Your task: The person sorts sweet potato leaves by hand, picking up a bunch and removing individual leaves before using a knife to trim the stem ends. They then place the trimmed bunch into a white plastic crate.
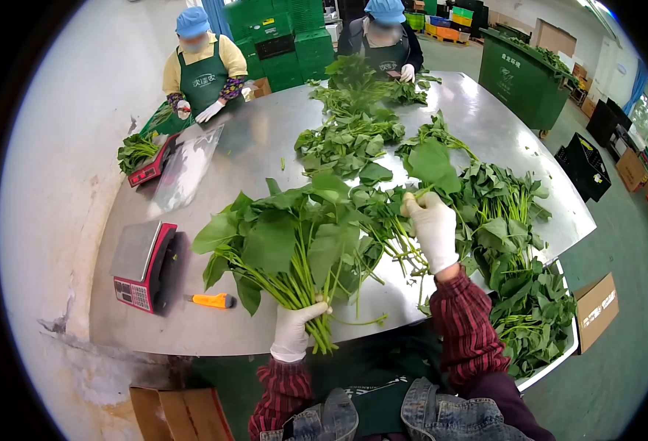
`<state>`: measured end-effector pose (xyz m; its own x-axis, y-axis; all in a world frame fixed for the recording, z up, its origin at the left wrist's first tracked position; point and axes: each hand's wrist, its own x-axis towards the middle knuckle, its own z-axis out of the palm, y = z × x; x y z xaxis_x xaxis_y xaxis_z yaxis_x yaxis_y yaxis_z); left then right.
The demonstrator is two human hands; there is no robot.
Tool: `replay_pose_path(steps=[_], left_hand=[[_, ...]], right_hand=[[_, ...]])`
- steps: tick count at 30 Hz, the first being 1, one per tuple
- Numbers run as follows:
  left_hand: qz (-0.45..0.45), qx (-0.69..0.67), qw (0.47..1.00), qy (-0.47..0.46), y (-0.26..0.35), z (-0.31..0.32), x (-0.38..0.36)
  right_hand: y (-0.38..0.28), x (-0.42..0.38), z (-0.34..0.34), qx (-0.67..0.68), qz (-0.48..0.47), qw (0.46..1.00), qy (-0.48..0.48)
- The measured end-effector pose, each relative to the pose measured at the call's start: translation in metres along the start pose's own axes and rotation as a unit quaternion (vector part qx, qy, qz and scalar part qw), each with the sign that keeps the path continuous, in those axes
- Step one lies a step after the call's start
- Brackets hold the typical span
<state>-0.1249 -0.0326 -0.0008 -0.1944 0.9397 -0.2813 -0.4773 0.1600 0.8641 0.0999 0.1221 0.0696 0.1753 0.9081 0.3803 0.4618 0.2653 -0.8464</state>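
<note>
My left hand [292, 331], in a white glove, is wrapped round the lower stems of a bunch of leafy greens [294, 242] with broad leaves. The bunch is raised at the table's near edge, its leaves fanned upward and its stem ends sticking out below the fist. In a matching glove, my right hand [434, 229] is closed in a pinch on a single leafy stem, whose large leaf [434, 166] stands above the fingertips. Beneath and beside that hand lie loose greens [496, 213] in a heap on the metal table [258, 140].
At left are a red scale [144, 264] and an orange-handled cutter [210, 300]. Farther back are a plastic sheet [185, 173] and another scale [151, 165] bearing greens. Two co-workers [205, 77] stand across the table. A filled white crate [552, 367] sits at right.
</note>
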Motion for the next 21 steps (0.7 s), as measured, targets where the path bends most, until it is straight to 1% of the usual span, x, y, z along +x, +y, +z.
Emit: replay_pose_path(steps=[1,2,3,5,6,7,8,10,11,12,13,14,15,16,17,18,19,20,21], left_hand=[[0.002,0.001,1.000,-0.001,0.001,0.001,-0.002],[0.022,0.013,1.000,0.007,0.004,0.004,-0.004],[0.041,0.024,0.999,0.015,0.006,0.008,-0.005],[0.049,0.043,0.998,0.013,0.006,0.009,-0.004],[0.059,0.067,0.996,0.020,0.002,0.008,-0.001],[0.068,0.093,0.993,0.027,0.000,0.007,0.000],[0.067,0.096,0.993,0.026,0.000,0.009,0.000],[0.125,0.084,0.989,0.015,0.001,0.015,-0.002],[0.127,0.085,0.988,0.012,0.002,0.016,-0.003],[0.121,0.092,0.988,0.011,0.003,0.017,-0.004],[0.115,0.097,0.988,0.011,0.004,0.017,-0.005],[0.133,0.141,0.981,-0.013,0.002,0.009,-0.001],[0.136,0.141,0.981,-0.012,0.002,0.008,0.001],[0.115,0.111,0.987,0.005,0.002,0.010,0.000],[0.091,0.082,0.992,0.022,0.001,0.010,-0.002],[0.090,0.084,0.992,0.027,0.001,0.010,-0.003],[0.081,0.042,0.995,0.026,0.003,0.011,-0.003],[0.074,0.001,0.997,0.024,0.005,0.011,-0.003],[0.076,0.001,0.997,0.026,0.005,0.010,-0.003]], right_hand=[[-0.001,0.005,-0.004,-0.026,0.022,0.998,-0.053],[-0.003,0.001,-0.005,-0.058,0.042,0.995,-0.063],[-0.007,-0.007,-0.003,-0.090,-0.059,0.994,-0.026],[-0.027,-0.026,-0.001,0.047,-0.102,0.991,-0.076],[-0.034,-0.034,0.004,0.014,-0.210,0.975,-0.071],[-0.040,-0.041,0.008,-0.018,-0.314,0.947,-0.064],[-0.050,-0.048,0.004,-0.130,-0.347,0.917,-0.151],[-0.047,-0.054,0.017,-0.136,-0.382,0.896,-0.178],[-0.037,-0.054,0.026,-0.134,-0.400,0.888,-0.184],[-0.028,-0.053,0.030,-0.116,-0.377,0.890,-0.227],[-0.023,-0.053,0.032,-0.116,-0.379,0.890,-0.224],[-0.018,-0.054,0.033,-0.059,-0.364,0.915,-0.167],[-0.014,-0.054,0.035,0.000,-0.347,0.931,-0.110],[-0.025,-0.056,0.028,0.137,-0.245,0.956,-0.080],[-0.044,-0.056,0.013,0.214,-0.121,0.968,-0.050],[-0.051,-0.053,0.000,0.260,-0.015,0.965,-0.015],[-0.065,-0.048,-0.012,0.330,0.063,0.941,0.037],[-0.059,-0.040,-0.014,0.345,0.087,0.932,0.069],[-0.052,-0.036,-0.015,0.333,0.096,0.934,0.089]])
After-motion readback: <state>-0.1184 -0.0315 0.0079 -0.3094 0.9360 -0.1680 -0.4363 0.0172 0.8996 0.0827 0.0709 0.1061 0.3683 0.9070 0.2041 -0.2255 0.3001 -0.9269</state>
